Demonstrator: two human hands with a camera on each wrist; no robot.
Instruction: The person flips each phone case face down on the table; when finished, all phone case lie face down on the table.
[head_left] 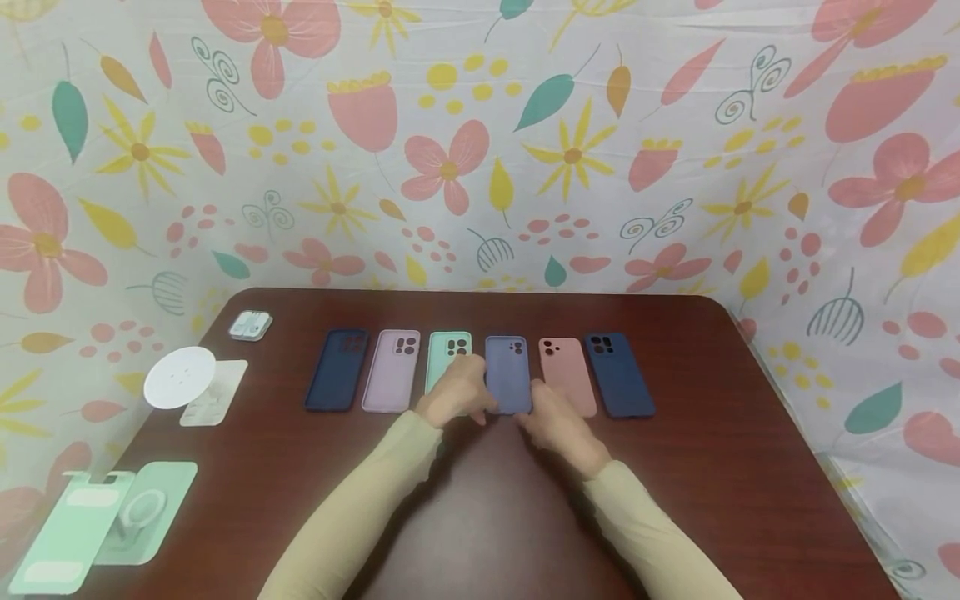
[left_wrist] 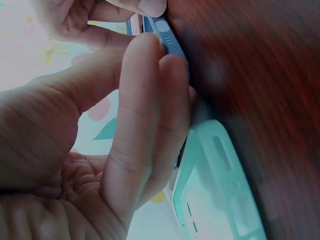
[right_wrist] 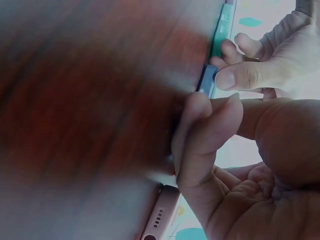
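A row of phone cases lies across the table. In the head view both hands are at the near end of the periwinkle phone case (head_left: 507, 367). My left hand (head_left: 459, 390) pinches its near left corner and partly covers the mint phone case (head_left: 438, 360) beside it. At the near right corner, my right hand (head_left: 558, 423) grips with curled fingers, overlapping the pink phone case (head_left: 566, 367). The left wrist view shows the end of the periwinkle case (left_wrist: 172, 45) past the left fingertips. In the right wrist view the left thumb (right_wrist: 226, 80) presses on that end.
Left in the row are a navy case (head_left: 335, 371) and a lilac case (head_left: 392, 371); a dark blue case (head_left: 618, 375) ends it at right. On the table's left side are an earphone box (head_left: 251, 325), a white disc (head_left: 180, 377) and mint packaging (head_left: 82, 525). Patterned cloth (head_left: 450, 250) hangs behind.
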